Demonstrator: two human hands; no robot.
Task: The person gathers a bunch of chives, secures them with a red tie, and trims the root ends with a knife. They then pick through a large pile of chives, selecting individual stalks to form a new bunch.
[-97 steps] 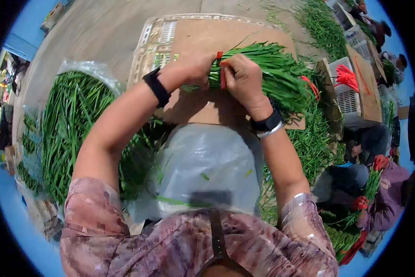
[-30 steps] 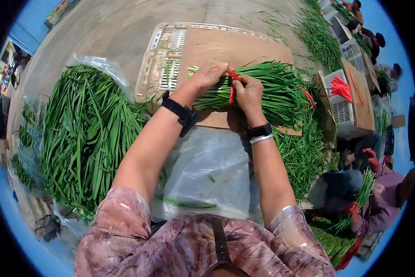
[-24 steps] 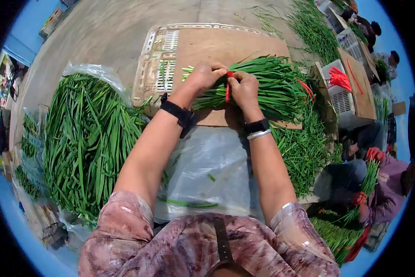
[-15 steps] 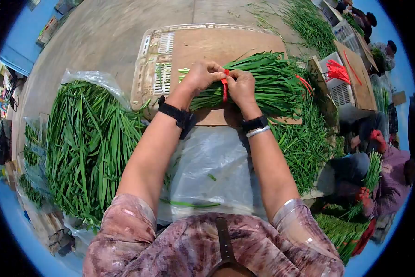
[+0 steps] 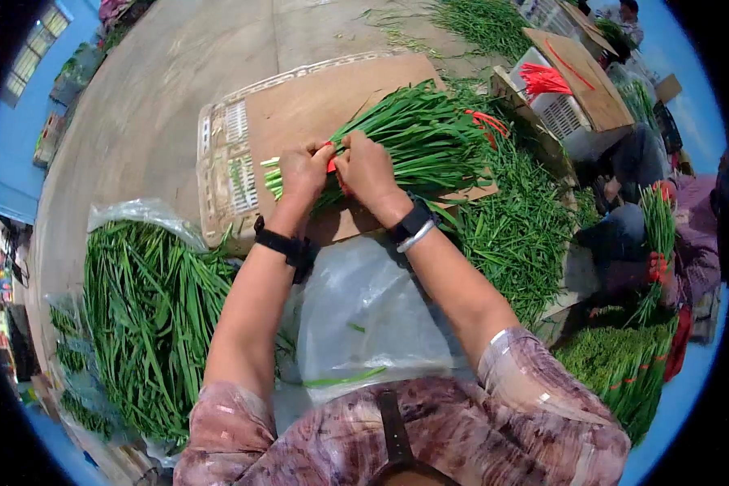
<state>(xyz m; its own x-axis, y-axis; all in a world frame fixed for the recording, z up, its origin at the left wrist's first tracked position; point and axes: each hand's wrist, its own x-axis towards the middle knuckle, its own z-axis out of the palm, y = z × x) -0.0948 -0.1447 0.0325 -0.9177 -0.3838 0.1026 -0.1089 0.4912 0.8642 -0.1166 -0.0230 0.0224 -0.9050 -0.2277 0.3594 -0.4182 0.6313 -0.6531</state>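
Observation:
A bunch of garlic chives lies across a brown board, its pale stem ends to the left and leaves fanned to the right. A red tie goes round the bunch near the stems. My left hand is closed on the tie from the left, knuckles up. Beside it, almost touching, my right hand has its fingers curled tightly on the tie's other side. Both hands partly hide the tie, so its fastening cannot be made out.
The board rests on a pale plastic crate. Loose chives are heaped at left and right. Red ties lie beside the bunch; more ties sit on a white crate. At right, a co-worker's red-gloved hand holds a bunch.
Both hands have gone from fingertip pinching to tight fists on the tie. My view has shifted, so the board and bunch appear further left and tilted.

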